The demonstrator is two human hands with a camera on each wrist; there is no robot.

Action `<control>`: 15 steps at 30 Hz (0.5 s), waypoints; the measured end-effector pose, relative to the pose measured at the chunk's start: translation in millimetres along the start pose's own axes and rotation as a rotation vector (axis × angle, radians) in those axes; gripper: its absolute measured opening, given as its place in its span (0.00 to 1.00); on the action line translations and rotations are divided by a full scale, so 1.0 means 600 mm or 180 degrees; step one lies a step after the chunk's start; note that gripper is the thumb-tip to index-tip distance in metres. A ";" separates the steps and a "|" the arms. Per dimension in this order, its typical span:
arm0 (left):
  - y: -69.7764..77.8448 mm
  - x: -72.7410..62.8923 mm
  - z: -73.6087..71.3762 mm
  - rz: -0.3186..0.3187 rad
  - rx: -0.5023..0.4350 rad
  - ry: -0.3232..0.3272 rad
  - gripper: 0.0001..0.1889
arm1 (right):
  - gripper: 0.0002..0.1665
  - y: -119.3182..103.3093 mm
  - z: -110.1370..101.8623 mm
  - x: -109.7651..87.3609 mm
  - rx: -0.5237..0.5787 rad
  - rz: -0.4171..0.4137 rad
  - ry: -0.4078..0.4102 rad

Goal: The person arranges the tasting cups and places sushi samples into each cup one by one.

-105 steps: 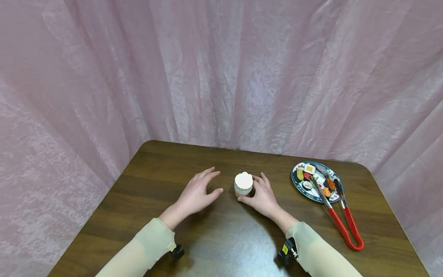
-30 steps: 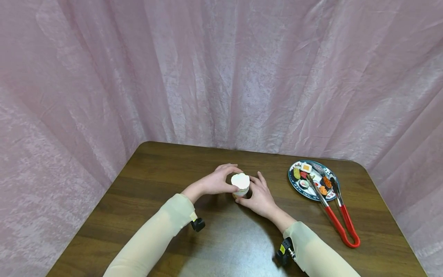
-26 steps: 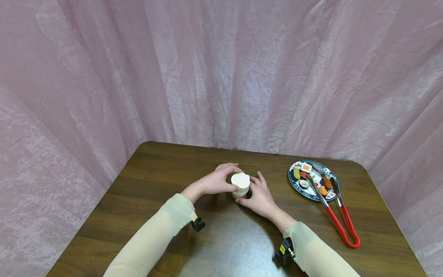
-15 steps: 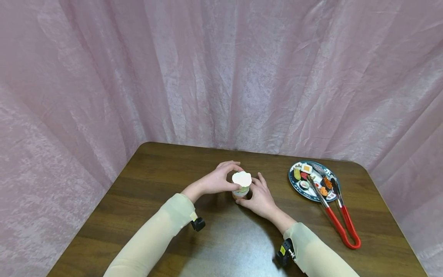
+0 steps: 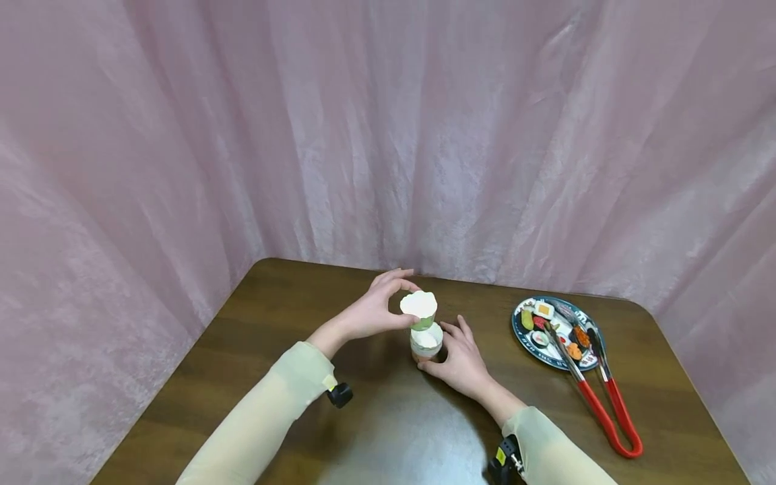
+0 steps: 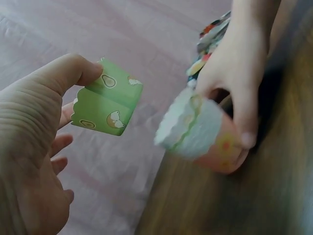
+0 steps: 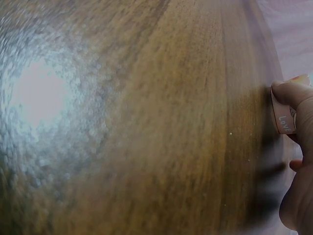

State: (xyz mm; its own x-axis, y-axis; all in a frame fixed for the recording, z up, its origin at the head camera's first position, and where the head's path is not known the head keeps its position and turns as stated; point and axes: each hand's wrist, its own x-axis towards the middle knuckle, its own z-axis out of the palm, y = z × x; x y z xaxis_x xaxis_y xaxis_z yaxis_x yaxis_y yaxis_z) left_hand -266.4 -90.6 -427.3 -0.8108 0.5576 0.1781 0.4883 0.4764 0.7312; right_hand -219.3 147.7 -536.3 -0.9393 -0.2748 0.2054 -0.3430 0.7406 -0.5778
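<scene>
My left hand (image 5: 366, 313) pinches a green paper baking cup (image 6: 110, 100) printed with avocados, thumb on one side and fingertips on the other. It is held up just over a small stack of paper baking cups (image 5: 426, 343), overlapping the stack's far rim in the head view. The stack has a white cup with a green line nested in a pink-orange one, as the left wrist view shows. My right hand (image 5: 463, 364) grips the stack low on the table, thumb in front and fingers behind. In the right wrist view its thumb lies on a pink cup wall (image 7: 282, 117) lettered "Love".
On the right of the wooden table (image 5: 364, 431) a blue-rimmed plate (image 5: 520, 335) bears several sushi pieces. Red-handled tongs (image 5: 618, 424) lie with their tips on that plate. A pink curtain (image 5: 388, 135) hangs behind the table.
My left hand came in from the left, pinched the stack's top cup and lifted it off, up and slightly left. My right hand has kept its grip on the stack.
</scene>
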 end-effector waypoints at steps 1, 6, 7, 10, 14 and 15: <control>-0.006 -0.005 -0.003 -0.0018 0.0020 0.0039 0.26 | 0.41 0.001 0.002 -0.005 0.0004 0.0030 -0.0034; -0.041 -0.024 -0.031 -0.0212 0.0155 0.0328 0.25 | 0.41 0.004 0.003 -0.016 0.0004 0.0096 -0.0038; -0.050 -0.026 -0.039 -0.0256 0.0176 0.0405 0.25 | 0.41 0.005 0.002 -0.014 0.0006 0.0089 -0.0013; -0.082 -0.033 -0.063 -0.0434 0.0310 0.0637 0.25 | 0.41 0.004 0.000 -0.007 0.0012 0.0076 0.0029; -0.132 -0.045 -0.084 -0.0727 0.0449 0.0877 0.26 | 0.41 0.002 0.001 -0.001 0.0033 0.0089 0.0007; -0.144 -0.048 -0.087 -0.0792 0.0468 0.0924 0.27 | 0.41 0.001 0.003 -0.001 0.0042 0.0088 0.0005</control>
State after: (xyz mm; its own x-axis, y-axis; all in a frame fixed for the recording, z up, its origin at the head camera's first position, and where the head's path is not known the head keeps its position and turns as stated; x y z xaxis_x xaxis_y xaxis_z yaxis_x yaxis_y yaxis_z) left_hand -302.1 -182.9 -461.2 -0.9572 0.2081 0.2014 0.2895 0.6765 0.6771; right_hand -219.3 147.4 -538.1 -0.9484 -0.2534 0.1905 -0.3169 0.7398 -0.5935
